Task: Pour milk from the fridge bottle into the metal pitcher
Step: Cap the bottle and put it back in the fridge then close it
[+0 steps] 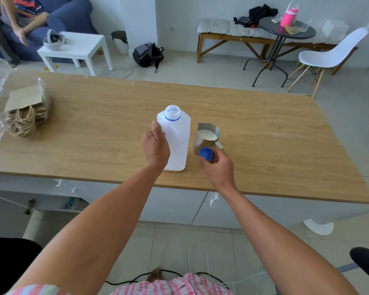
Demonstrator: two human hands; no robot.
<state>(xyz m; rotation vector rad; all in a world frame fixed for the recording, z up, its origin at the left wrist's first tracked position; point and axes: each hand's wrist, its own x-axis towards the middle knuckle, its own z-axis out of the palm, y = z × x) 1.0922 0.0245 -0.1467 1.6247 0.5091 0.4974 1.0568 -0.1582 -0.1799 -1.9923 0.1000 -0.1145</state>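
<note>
A white plastic milk bottle [177,137] stands upright on the wooden table [94,128], its neck uncapped with a blue ring around it. My left hand [156,145] grips the bottle's left side. Just to the right stands the metal pitcher [202,141], holding milk, spout towards the bottle and handle to the right. My right hand [216,167] pinches the blue cap [206,153] in front of the pitcher's lower wall.
A stack of brown paper bags [26,116] in clear plastic lies at the table's left end. Beyond the table are a white side table [77,47], a backpack [147,54], a bench, a round black table and a white chair [328,54]. A person sits on the sofa at far left.
</note>
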